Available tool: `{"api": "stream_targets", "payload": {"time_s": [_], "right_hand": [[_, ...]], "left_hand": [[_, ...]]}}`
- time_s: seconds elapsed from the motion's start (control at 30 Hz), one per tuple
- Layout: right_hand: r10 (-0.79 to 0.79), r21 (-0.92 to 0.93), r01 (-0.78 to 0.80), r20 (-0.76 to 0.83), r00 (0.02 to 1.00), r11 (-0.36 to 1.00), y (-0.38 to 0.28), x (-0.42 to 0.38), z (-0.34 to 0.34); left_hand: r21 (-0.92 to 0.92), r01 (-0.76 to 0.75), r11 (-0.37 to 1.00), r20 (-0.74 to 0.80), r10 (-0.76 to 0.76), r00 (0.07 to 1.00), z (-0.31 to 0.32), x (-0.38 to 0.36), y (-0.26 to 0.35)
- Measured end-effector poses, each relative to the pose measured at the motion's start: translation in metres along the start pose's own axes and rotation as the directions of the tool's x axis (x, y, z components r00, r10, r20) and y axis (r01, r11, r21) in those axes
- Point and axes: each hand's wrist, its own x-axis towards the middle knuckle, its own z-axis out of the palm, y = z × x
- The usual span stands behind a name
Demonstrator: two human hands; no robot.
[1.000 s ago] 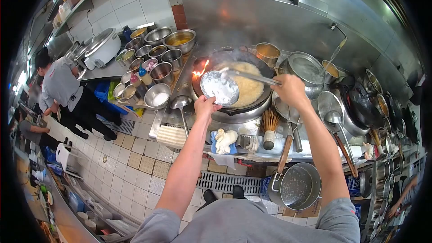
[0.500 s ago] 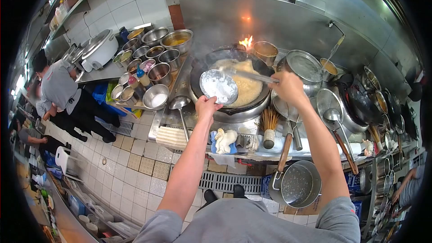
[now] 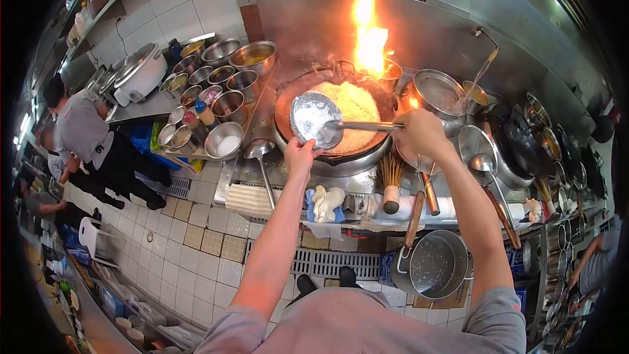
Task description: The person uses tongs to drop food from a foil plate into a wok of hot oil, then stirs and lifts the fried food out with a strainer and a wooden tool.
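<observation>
Steel station: stainless steel range [image 3: 262,177] is running hot, and I am watching from afar as the person is working the round black wok [image 3: 327,151] heaped with pale yellow fried rice [image 3: 350,108].
Left hand: my view is showing the left hand [image 3: 300,155] clenching the near rim of the wok, fingers curled tight over its edge.
Right hand: the right hand [image 3: 419,132] is grasping the long steel handle of the round steel ladle [image 3: 313,115], whose bowl, coated white inside, is hanging above the near-left part of the rice.
Flame: a tall orange flame [image 3: 368,36] is leaping behind the wok's far rim, against the steel backsplash.
Alongside: small round steel seasoning bowls [image 3: 216,92] are crowding the left counter; a brown bamboo brush [image 3: 392,183] and a crumpled white cloth [image 3: 326,202] are sitting at the front ledge.
Risk, as I am judging it: oil is probably feeding that flare, so a hard toss could be throwing rice over the far rim or drawing fire toward the bare forearms; the bare grip on hot metal could be slipping.
Bystanders: other people are crouching far left, well apart.
</observation>
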Motion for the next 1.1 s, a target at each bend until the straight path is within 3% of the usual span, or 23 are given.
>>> {"api": "stream_targets", "payload": {"time_s": [0.07, 0.1, 0.27, 0.43, 0.6, 0.63, 0.73, 0.83, 0.97, 1.1], "right_hand": [[0.063, -0.013, -0.065, -0.109, 0.992, 0.998, 0.0, -0.001, -0.011], [0.15, -0.035, -0.154, -0.095, 0.984, 0.987, -0.005, -0.003, -0.022], [0.235, -0.051, -0.247, -0.172, 0.957, 0.968, 0.018, 0.02, -0.001], [0.335, -0.101, -0.349, -0.133, 0.933, 0.932, 0.025, 0.026, 0.035], [0.354, 0.078, -0.346, -0.248, 0.902, 0.935, 0.042, -0.001, 0.026], [0.394, 0.055, -0.392, -0.206, 0.896, 0.918, 0.049, -0.005, 0.018], [0.424, 0.036, -0.43, -0.259, 0.868, 0.902, 0.113, -0.005, 0.027], [0.622, 0.039, -0.625, -0.16, 0.766, 0.78, 0.19, 0.011, 0.054], [0.751, 0.081, -0.747, -0.077, 0.656, 0.66, 0.274, 0.052, 0.078], [0.744, 0.075, -0.741, -0.118, 0.658, 0.667, 0.342, 0.086, 0.096]], "left_hand": [[0.086, 0.001, 0.996, -0.049, 0.003, 0.999, -0.007, 0.005, -0.003], [0.085, 0.003, 0.996, -0.046, 0.001, 0.999, -0.01, 0.006, -0.002], [0.24, -0.032, 0.97, -0.159, 0.072, 0.985, -0.024, 0.008, 0.002], [0.177, 0.02, 0.984, -0.159, 0.009, 0.987, -0.012, -0.002, 0.015], [0.022, 0.031, 0.999, -0.17, -0.027, 0.985, 0.006, -0.014, 0.009], [-0.011, 0.039, 0.999, -0.169, -0.04, 0.985, 0.013, -0.016, 0.009], [-0.156, 0.053, 0.986, -0.118, -0.071, 0.99, 0.024, -0.021, 0.006], [-0.216, 0.092, 0.972, -0.108, -0.117, 0.987, 0.043, -0.033, 0.006], [-0.279, 0.115, 0.953, -0.154, -0.163, 0.975, 0.079, -0.047, 0.004], [-0.287, 0.119, 0.951, -0.17, -0.173, 0.97, 0.112, -0.064, 0.0]]}}
